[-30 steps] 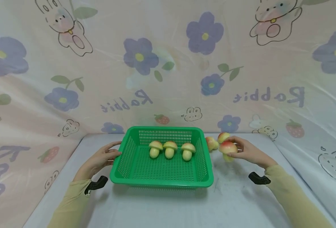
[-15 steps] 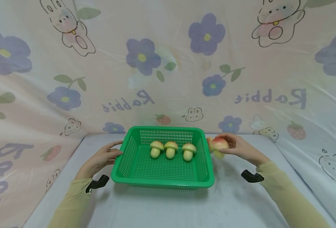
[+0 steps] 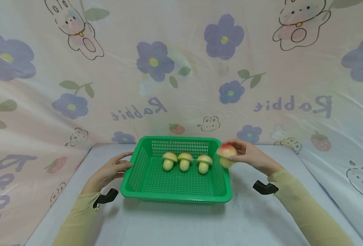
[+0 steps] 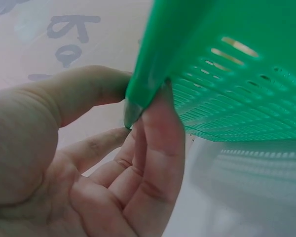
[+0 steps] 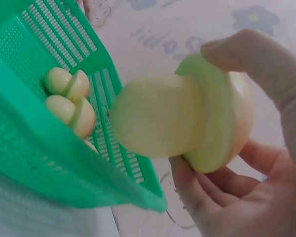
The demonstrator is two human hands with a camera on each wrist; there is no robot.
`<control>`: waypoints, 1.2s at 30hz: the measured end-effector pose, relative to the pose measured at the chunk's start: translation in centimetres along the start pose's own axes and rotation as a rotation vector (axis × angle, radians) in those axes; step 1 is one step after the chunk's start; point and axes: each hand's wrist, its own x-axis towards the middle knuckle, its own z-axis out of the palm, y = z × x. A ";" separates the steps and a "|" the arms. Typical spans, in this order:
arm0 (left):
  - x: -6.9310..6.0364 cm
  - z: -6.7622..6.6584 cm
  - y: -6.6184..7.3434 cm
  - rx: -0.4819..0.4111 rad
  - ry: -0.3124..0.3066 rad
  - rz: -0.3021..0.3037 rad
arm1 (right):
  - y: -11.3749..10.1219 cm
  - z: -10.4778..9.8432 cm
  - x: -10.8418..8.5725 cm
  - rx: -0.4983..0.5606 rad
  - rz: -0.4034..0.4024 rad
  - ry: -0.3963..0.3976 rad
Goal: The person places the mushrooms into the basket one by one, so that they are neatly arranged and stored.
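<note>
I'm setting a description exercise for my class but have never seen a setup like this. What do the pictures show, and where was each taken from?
There is no machine here: each grip is simply a person's bare hand. The wide picture comes from a camera worn on the head, looking forward and down. The two close-ups come from cameras on the wrists, one on each.

On a white surface is a green basket with three mushroom-shaped pieces inside. The left grip pinches the basket's left rim. The right grip holds a fourth piece by its cap, at the basket's right side; in the right close-up, its stem points away from the palm. Behind hangs a cloth printed with flowers and rabbits.
</note>
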 end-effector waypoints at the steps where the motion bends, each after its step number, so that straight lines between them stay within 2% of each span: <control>1: 0.0 0.0 0.0 0.002 0.000 0.002 | -0.2 0.2 0.1 0.003 0.003 -0.004; 6: 0.0 0.0 0.1 0.015 0.003 0.006 | -1.2 1.3 1.0 0.023 0.010 -0.032; 19: -0.1 0.2 0.9 0.041 -0.005 -0.003 | -3.2 4.8 3.9 0.024 -0.033 -0.118; 25: -0.2 0.2 0.9 0.042 0.008 -0.013 | -3.3 6.4 5.4 0.012 0.003 -0.142; 32: -0.3 0.2 1.0 0.065 0.003 -0.022 | -3.8 8.6 7.2 -0.060 0.092 -0.084; 36: -0.5 0.2 1.0 0.068 -0.001 -0.027 | -3.9 9.7 7.9 -0.091 0.110 -0.102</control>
